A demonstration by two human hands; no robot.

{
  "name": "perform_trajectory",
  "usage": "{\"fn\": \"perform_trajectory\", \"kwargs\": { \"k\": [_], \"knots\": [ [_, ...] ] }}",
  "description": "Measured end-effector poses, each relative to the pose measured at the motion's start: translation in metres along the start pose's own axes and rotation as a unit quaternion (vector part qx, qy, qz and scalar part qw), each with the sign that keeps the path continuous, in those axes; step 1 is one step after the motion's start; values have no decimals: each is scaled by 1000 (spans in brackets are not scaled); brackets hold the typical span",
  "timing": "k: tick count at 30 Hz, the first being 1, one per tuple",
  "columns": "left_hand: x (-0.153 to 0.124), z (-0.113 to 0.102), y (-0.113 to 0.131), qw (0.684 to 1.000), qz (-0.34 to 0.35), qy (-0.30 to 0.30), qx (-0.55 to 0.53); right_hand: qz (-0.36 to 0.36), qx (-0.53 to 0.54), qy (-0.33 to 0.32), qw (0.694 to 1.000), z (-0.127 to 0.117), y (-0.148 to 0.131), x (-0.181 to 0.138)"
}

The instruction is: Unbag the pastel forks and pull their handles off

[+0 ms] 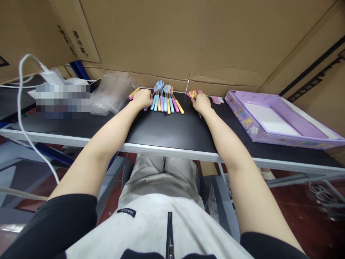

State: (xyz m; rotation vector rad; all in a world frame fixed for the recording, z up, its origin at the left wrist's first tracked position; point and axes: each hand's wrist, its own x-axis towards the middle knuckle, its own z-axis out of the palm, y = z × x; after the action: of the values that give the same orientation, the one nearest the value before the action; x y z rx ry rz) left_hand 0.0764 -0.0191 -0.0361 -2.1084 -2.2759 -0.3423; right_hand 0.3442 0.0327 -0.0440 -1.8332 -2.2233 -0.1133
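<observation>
My left hand (142, 99) is closed at the left end of a row of small back scratchers, a purple handle showing under its fingers. Beside it, the row of back scratchers (165, 102) lies on the black table, with hand-shaped heads away from me and blue, yellow, purple and pink handles toward me. Farther right, my right hand (202, 103) is closed around back scratchers with yellow and pink heads (192, 94). A thin rod end shows below that hand; the palm hides the rest. Yellow and pink handles (134, 93) stick out left of my left hand.
A purple open box (249, 122) stands on the right, with a small pink packet (217, 100) near it. Clear plastic bags (111, 93) and a white cable (20, 93) are on the left. Cardboard (172, 39) walls the table's back. A metal edge (172, 150) runs along the front.
</observation>
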Motion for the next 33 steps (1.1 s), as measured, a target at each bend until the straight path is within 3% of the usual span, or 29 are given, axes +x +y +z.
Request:
{"fn": "perform_trajectory", "kwargs": {
  "k": [6, 21, 33],
  "knots": [
    [2, 2, -3, 1000, 16, 4, -11, -28, -21, -2, 999, 7, 5, 2],
    [7, 8, -4, 1000, 13, -7, -11, -21, -12, -104, 994, 16, 8, 6],
    [7, 6, -2, 1000, 27, 7, 8, -57, -37, -91, 994, 17, 14, 5]
  ]
}}
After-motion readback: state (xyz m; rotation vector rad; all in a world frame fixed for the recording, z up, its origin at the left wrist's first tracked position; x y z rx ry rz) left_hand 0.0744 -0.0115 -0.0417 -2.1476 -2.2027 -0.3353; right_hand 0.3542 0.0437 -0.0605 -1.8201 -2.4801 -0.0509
